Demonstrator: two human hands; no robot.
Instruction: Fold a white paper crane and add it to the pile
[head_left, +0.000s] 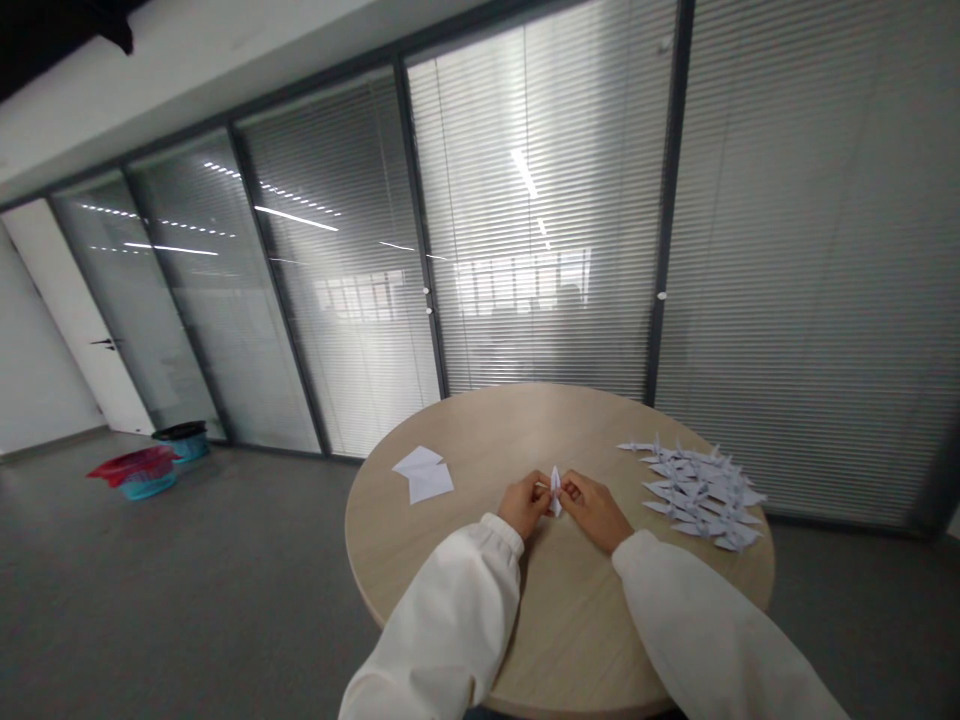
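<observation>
A small folded white paper figure (556, 487) stands upright between my two hands, low over the round wooden table (480, 420). My left hand (524, 506) pinches its left side with closed fingers. My right hand (595, 509) pinches its right side the same way. Both arms wear white sleeves. A pile of several finished folded paper figures (699, 488) lies on the table to the right of my hands. A few flat white paper sheets (424, 473) lie to the left.
Glass walls with closed blinds (540, 200) run behind the table. On the grey floor at the far left sit a red basin (135, 466) on a blue one and a dark-rimmed bin (184, 438). A white door (82, 330) stands at the left.
</observation>
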